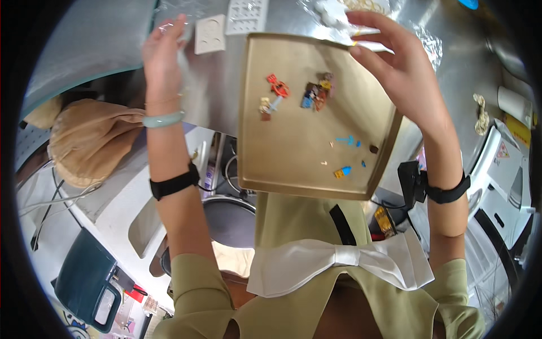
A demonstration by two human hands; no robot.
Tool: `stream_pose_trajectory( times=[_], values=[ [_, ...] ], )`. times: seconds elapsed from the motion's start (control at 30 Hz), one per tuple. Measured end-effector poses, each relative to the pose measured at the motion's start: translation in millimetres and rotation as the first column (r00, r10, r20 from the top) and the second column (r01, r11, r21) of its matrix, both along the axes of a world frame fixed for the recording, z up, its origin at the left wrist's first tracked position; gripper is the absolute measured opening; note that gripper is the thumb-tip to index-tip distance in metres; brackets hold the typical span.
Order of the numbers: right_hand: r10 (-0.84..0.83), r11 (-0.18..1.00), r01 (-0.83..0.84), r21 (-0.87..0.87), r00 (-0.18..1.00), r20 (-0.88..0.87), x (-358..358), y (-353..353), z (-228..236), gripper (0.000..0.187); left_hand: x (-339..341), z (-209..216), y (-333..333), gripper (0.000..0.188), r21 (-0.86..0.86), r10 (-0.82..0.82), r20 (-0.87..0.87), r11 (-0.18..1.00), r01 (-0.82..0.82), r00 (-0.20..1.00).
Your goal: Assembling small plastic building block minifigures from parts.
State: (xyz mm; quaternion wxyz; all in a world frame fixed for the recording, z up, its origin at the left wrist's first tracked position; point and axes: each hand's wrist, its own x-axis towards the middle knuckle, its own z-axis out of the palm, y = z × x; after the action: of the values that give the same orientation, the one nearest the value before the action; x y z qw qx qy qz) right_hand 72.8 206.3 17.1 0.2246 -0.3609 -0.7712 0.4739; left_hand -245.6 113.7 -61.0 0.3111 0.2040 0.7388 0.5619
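Note:
My left hand (162,53) is raised left of the tray, its fingers closed on clear crinkled plastic film (166,27). My right hand (398,68) arches over the far right corner of a gold baking tray (293,164), thumb and fingers apart. Just beyond its fingertips lies a white puffy item (334,16); whether they touch it I cannot tell. On the tray are small toy brick figures: a red one (279,88), one with a grey sword (264,107), and a multicoloured cluster (318,93). Tiny blue pieces (350,140) and a yellow-and-blue piece (342,172) lie near its right side.
A white square mould (210,35) and a white tray with small cavities (247,16) lie on the metal worktop (212,85). A tan cloth bag (90,141) sits at left. The baking tray overhangs the near edge, above a dark round pan (228,220). A gold twisted piece (480,114) lies at right.

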Motion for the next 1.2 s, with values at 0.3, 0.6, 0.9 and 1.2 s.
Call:
stream_pose_trajectory(
  times=[0.3, 0.6, 0.9, 1.2],
  values=[
    [-0.057, 0.995, 0.013, 0.1, 0.887, 0.459, 103, -87, -26, 0.011, 73, 28, -33, 0.056, -0.085, -0.076, -0.736, 0.996, 0.02, 0.672],
    [-0.071, 0.952, -0.099, 0.289, 0.847, 0.527, 124, -112, -37, 0.024, 272, 45, -121, 0.026, -0.334, -0.842, -0.313, 0.531, 0.779, 0.439],
    [-0.095, 0.934, -0.075, 0.35, 0.891, 0.444, 127, -115, -43, 0.023, 303, 29, -126, 0.027, -0.558, -0.849, -0.341, 0.528, 0.64, 0.404],
    [-0.088, 0.92, -0.124, 0.372, 0.859, 0.504, 128, -145, -50, 0.014, 301, 37, -133, 0.021, -0.134, -0.409, 0.425, 0.854, 0.502, 0.808]
  ],
)
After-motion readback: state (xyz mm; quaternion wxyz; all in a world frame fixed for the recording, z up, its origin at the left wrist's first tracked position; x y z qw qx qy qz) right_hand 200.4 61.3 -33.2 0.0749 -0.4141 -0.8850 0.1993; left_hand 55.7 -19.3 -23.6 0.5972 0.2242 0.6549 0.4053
